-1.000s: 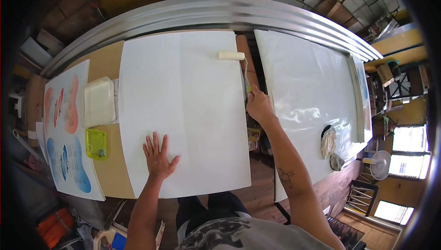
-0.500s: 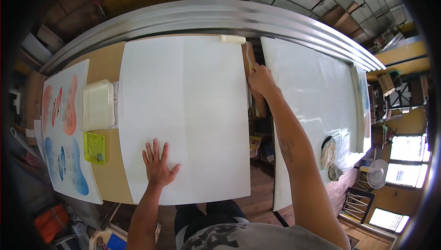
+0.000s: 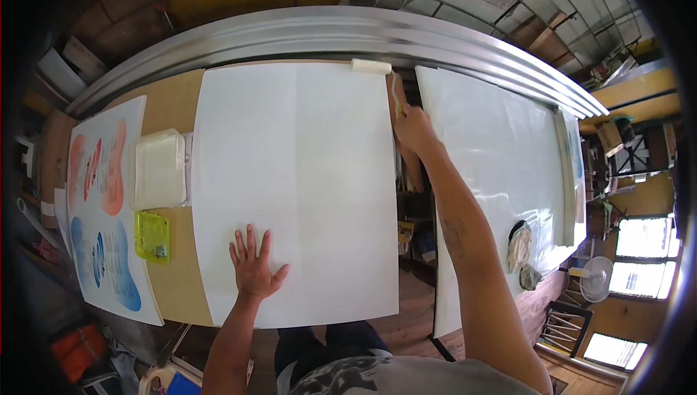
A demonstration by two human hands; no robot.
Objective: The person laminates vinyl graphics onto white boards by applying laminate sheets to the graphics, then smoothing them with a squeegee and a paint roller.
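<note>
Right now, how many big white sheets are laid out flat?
2: one sheet under the left hand, another sheet right of the right hand.

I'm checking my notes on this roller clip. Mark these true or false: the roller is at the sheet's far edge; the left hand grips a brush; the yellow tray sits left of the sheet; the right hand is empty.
1. The roller is at the far edge of the white sheet. True.
2. The left hand grips a brush. False: it lies flat and open on the sheet.
3. The yellow tray sits left of the sheet. True.
4. The right hand is empty. False: it holds the roller's handle.
</note>
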